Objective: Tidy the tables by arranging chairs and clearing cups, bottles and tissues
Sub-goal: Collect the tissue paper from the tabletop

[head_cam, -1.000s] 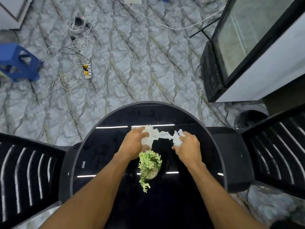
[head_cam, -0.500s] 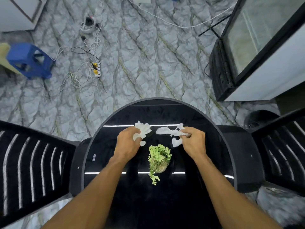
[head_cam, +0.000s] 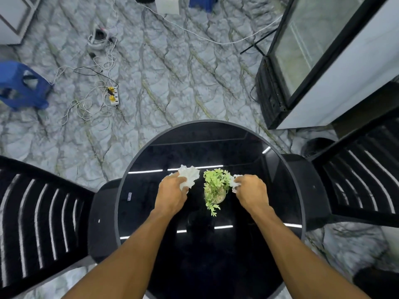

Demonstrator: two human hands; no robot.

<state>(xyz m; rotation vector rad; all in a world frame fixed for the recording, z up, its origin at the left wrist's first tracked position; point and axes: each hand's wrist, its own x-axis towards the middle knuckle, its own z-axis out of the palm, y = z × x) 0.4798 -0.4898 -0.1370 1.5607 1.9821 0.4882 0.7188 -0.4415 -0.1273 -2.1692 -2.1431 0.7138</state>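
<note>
A round black glass table (head_cam: 142, 212) fills the lower middle of the head view. My left hand (head_cam: 171, 194) grips a crumpled white tissue (head_cam: 190, 175) just left of a small green potted plant (head_cam: 216, 186). My right hand (head_cam: 250, 194) holds a smaller wad of white tissue (head_cam: 235, 181) on the plant's right side; most of that wad is hidden inside my fingers. A black slatted chair (head_cam: 38, 223) is tucked in at the table's left and another black chair (head_cam: 362, 180) at its right.
Cables and a white power strip (head_cam: 113, 98) lie on the marbled floor beyond the table. A blue plastic stool (head_cam: 21, 87) stands at the far left. A glass-door fridge (head_cam: 319, 61) stands at the upper right, a dark bin (head_cam: 317, 145) beside it.
The tissue has come apart into two pieces, one in each hand. My hands moved apart to either side of the plant, and my right hand bunched its piece up.
</note>
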